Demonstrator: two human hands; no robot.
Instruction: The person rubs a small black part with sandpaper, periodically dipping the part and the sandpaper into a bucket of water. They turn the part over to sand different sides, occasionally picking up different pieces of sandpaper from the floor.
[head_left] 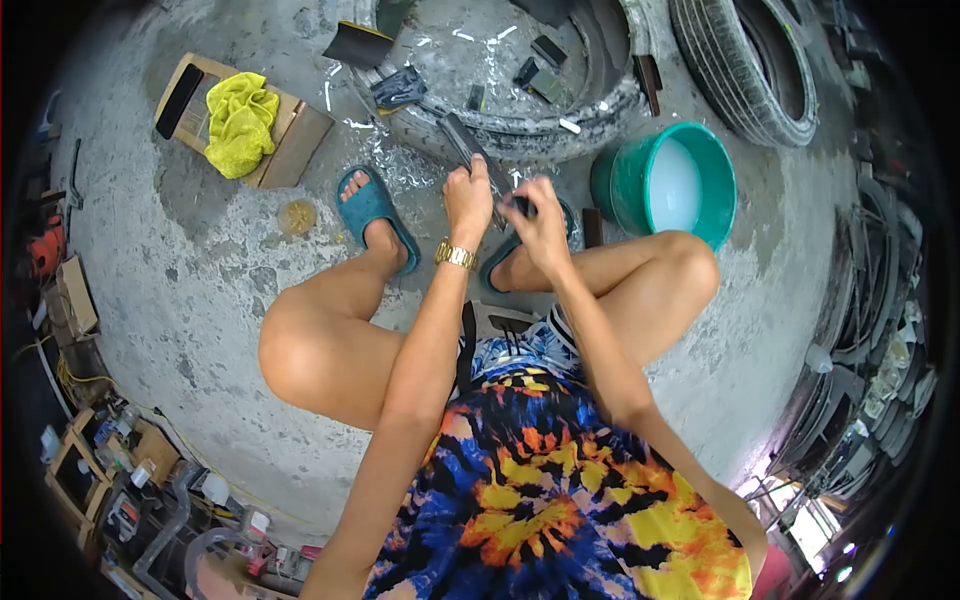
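Note:
My left hand (468, 205), with a gold watch at its wrist, is closed around a long, narrow dark grey strip (458, 138). The strip slants from the tire's near edge down between my feet. On the right, my right hand (540, 225) pinches a small dark piece (521, 206) against or just beside the strip's lower part; whether they touch is hard to see. Beyond my hands lies a tire (480, 135) smeared with whitish residue. A dark crumpled piece (398, 88) and a curved black sheet (358, 45) rest on its left side.
A green bucket (612, 185) of milky liquid stands at the right. Small dark blocks (546, 84) lie inside the tire. Another tire (735, 75) is at the back right. At left, a yellow-green cloth (240, 125) and black phone (180, 100) sit on a box (290, 150).

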